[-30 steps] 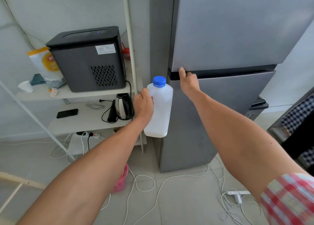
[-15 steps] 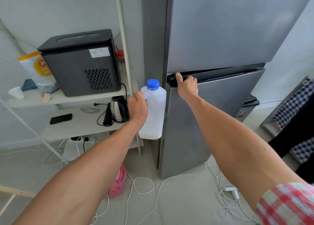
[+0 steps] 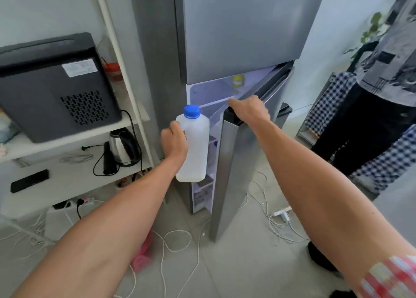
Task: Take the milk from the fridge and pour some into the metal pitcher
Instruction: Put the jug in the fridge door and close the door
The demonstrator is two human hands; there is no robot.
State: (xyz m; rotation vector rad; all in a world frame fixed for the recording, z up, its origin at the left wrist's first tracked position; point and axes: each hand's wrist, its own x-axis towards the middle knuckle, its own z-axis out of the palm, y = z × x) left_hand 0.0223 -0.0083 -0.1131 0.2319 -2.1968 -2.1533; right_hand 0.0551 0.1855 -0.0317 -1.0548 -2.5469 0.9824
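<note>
My left hand grips a white plastic milk jug with a blue cap by its handle, upright, in front of the fridge opening. My right hand grips the top edge of the grey lower fridge door, which stands swung out towards me. Behind the door the lit fridge interior shows shelves and a small yellow-lidded jar. No metal pitcher is in view.
A white shelf unit on the left carries a black machine, a steel kettle and a black phone. White cables and a power strip lie on the tiled floor. A person in dark trousers stands at right.
The lower fridge door, closed a second ago, has been pulled wide by my right hand. The jug in my left hand stays in front of the fridge. The view shifted right.
</note>
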